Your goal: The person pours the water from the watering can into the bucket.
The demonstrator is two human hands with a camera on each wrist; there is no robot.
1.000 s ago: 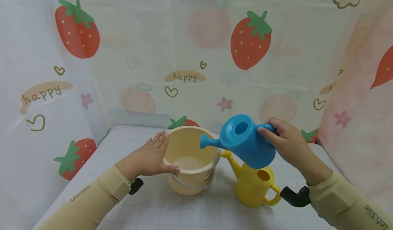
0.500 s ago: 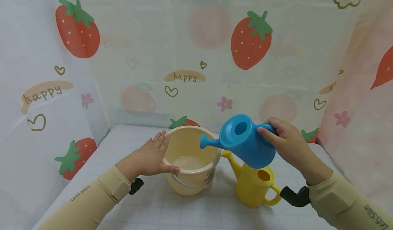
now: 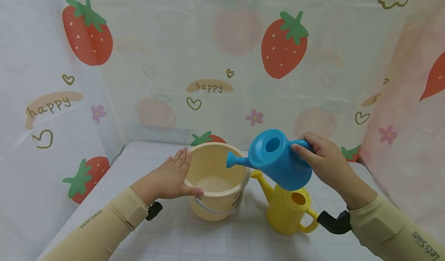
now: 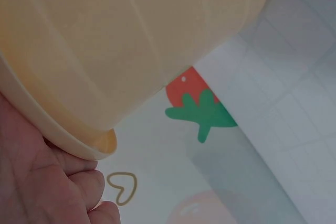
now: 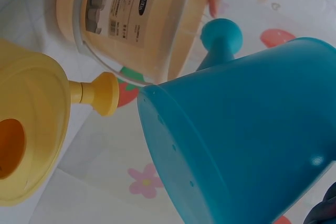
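Note:
A cream bucket (image 3: 213, 166) stands upright on the table, its pale wire handle hanging down the near side. My left hand (image 3: 167, 178) rests on the bucket's left rim, fingers straight, thumb over the near edge. In the left wrist view, the palm touches the rim from outside. With my right hand (image 3: 325, 156) I grip the handle of a blue watering can (image 3: 281, 164), held tilted in the air. Its spout head (image 5: 221, 35) is over the bucket's right side. No stream from it can be made out. The bucket's floor looks pale and shiny; whether it holds water I cannot tell.
A yellow watering can (image 3: 288, 210) stands upright below the blue one, right of the bucket, its spout pointing left. A white grid-patterned cloth covers the table (image 3: 167, 237). Strawberry-printed sheets (image 3: 208, 40) close off the back and both sides.

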